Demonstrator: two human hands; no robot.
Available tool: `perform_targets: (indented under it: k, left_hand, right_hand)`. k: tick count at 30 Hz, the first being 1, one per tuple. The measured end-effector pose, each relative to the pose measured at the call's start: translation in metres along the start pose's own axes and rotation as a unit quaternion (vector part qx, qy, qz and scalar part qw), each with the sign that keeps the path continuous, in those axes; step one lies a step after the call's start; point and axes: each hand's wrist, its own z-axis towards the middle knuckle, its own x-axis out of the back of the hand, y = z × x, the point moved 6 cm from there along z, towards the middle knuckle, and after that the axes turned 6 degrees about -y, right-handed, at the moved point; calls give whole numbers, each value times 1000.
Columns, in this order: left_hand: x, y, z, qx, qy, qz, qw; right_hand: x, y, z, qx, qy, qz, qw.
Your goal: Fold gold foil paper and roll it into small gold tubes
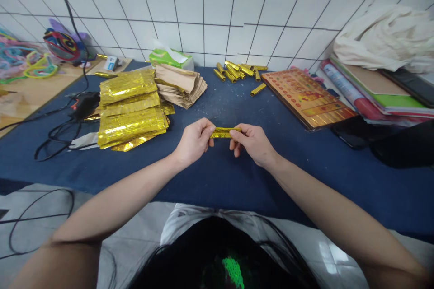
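Note:
A narrow roll of gold foil paper (224,132) lies level between my two hands above the blue cloth. My left hand (195,140) pinches its left end between thumb and fingers. At the right end, my right hand (253,141) grips it the same way. To the left sits a stack of gold foil sheets (130,113), beside a pile of brown paper (181,83). Several finished-looking gold rolls (237,71) are heaped near the wall, and a single gold roll (258,90) rests just in front of them.
An orange printed packet (310,97) lies at the right, near stacked books (376,83) under white cloth (389,38). A green tissue pack (169,57) stands by the wall. Black cables (56,137) and a dark tool (86,104) lie left of the foil.

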Motion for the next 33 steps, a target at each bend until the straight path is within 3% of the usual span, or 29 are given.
perform_targets:
  k: [11,15,21,29,33]
  left_hand:
    - [-7,-2,2,23,-49,-1,999]
    - [-6,1,0,3,-34,49,998]
    - [-15,5,-3,-26,-88,115,989]
    - [-2,6,2,-42,-69,110,991]
    - [0,0,12,-30,-114,115,986]
  right_hand:
    - [3,-3,0,35,-7,-33,999]
    - [-1,-3,-1,16,-20,-77,997]
    - [-10,-6,-4,-5,-70,-143,987]
    - [-3,-6,-2,-21,-92,-121,988]
    - [-4,2,1,-22,-85,-148,985]
